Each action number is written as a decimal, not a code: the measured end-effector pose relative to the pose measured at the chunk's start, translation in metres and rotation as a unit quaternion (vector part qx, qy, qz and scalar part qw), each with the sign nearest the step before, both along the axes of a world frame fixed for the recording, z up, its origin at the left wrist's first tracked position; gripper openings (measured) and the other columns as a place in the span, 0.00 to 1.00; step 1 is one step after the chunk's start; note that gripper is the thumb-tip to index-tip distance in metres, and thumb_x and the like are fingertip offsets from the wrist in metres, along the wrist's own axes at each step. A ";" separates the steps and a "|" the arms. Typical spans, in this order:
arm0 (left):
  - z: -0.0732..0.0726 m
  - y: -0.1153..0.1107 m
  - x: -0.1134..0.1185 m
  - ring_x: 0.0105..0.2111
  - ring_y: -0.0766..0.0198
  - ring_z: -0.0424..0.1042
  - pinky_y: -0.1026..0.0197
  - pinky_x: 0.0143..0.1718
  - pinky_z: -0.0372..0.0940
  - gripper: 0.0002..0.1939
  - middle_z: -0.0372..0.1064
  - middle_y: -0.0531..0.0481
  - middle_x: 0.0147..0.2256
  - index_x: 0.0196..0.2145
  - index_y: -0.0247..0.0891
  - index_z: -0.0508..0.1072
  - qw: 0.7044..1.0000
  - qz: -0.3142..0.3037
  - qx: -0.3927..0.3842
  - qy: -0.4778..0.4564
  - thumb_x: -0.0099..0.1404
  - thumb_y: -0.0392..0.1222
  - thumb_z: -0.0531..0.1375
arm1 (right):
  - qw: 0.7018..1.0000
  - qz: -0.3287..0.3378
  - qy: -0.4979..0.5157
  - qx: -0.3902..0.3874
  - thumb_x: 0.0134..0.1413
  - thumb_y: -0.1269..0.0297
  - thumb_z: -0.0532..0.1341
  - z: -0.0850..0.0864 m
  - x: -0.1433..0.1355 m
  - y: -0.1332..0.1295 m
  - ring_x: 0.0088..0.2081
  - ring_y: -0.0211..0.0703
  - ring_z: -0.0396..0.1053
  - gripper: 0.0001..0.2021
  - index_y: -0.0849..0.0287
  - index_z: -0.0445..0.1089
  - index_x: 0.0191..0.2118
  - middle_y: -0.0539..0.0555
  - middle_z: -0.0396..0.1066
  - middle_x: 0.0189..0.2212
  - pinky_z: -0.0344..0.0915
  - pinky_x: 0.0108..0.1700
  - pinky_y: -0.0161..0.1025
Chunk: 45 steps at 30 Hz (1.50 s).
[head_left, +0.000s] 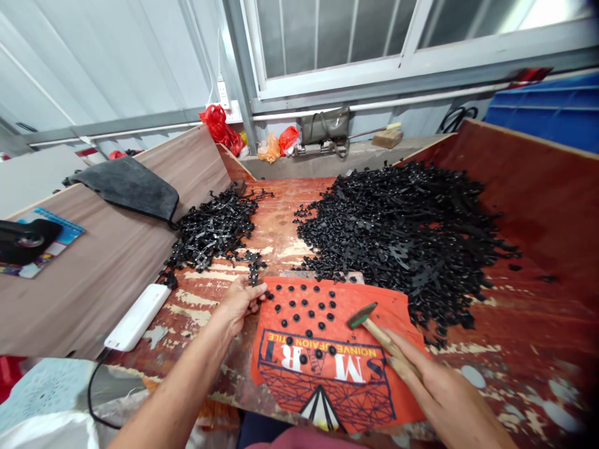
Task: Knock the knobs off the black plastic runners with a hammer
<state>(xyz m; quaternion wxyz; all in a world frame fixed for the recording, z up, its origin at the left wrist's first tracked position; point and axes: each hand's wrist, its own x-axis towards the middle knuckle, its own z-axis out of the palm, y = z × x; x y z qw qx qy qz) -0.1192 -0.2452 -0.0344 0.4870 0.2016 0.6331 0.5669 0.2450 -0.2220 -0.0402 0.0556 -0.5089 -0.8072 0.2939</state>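
An orange printed cloth (374,299) lies on the worn red tabletop, with many small black round pieces (304,302) spread over its upper left part. At the cloth's upper left corner, my left hand (241,302) is closed, thumb and fingers together by a small black piece; what exactly it pinches is too small to tell. My right hand (430,374) wraps round the wooden handle of a hammer (362,316), whose green and dark head is above the right part of the cloth. A black linked piece (254,265) lies just beyond my left hand.
A large heap of black parts (397,224) covers the right of the table, a smaller heap (213,227) the left. Wooden boards (538,218) wall both sides. A white power bank (138,317) with a cable lies at left, a dark cloth (133,187) over the left board.
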 end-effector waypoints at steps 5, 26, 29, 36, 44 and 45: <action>-0.008 0.001 0.002 0.13 0.75 0.54 0.70 0.16 0.50 0.26 0.67 0.59 0.18 0.34 0.40 0.62 1.000 0.003 0.016 0.025 0.45 0.46 0.73 | 1.000 0.003 -0.004 0.010 0.69 0.50 0.43 0.002 -0.002 -0.001 0.48 0.55 0.76 0.24 0.35 0.50 0.68 0.47 0.68 0.58 0.73 0.48 0.51; -0.008 0.004 0.012 0.09 0.76 0.44 0.71 0.14 0.34 0.21 0.56 0.66 0.12 0.34 0.44 0.58 0.998 0.032 0.000 0.045 0.52 0.50 0.66 | 0.973 0.181 0.048 0.133 0.68 0.65 0.51 0.061 -0.121 0.028 0.33 0.45 0.78 0.23 0.40 0.58 0.65 0.49 0.80 0.36 0.70 0.32 0.36; -0.008 0.004 0.011 0.09 0.76 0.44 0.71 0.14 0.34 0.21 0.55 0.67 0.12 0.35 0.44 0.58 0.999 0.031 0.000 0.033 0.51 0.49 0.66 | 0.967 0.184 0.069 0.163 0.69 0.65 0.51 0.058 -0.133 0.029 0.35 0.45 0.78 0.24 0.42 0.56 0.67 0.49 0.80 0.38 0.71 0.35 0.38; -0.013 0.003 0.008 0.10 0.77 0.45 0.72 0.14 0.34 0.21 0.55 0.67 0.14 0.35 0.43 0.58 0.999 0.038 0.003 0.009 0.51 0.47 0.66 | 0.960 0.206 0.043 0.183 0.67 0.66 0.53 0.035 -0.147 0.032 0.40 0.48 0.78 0.27 0.43 0.52 0.69 0.52 0.79 0.45 0.73 0.38 0.41; -0.014 0.003 0.009 0.10 0.76 0.43 0.72 0.13 0.34 0.21 0.55 0.66 0.13 0.35 0.44 0.59 0.999 0.040 0.008 -0.003 0.50 0.47 0.66 | 0.958 0.209 0.003 0.197 0.68 0.65 0.51 0.049 -0.150 0.038 0.36 0.51 0.78 0.26 0.48 0.51 0.69 0.56 0.80 0.39 0.70 0.34 0.42; -0.014 0.003 0.009 0.10 0.76 0.43 0.72 0.13 0.34 0.21 0.55 0.66 0.13 0.35 0.44 0.59 0.999 0.040 0.007 -0.003 0.50 0.47 0.66 | 0.955 0.222 -0.023 0.197 0.67 0.65 0.52 0.049 -0.151 0.039 0.33 0.52 0.78 0.26 0.48 0.53 0.69 0.55 0.80 0.35 0.69 0.31 0.41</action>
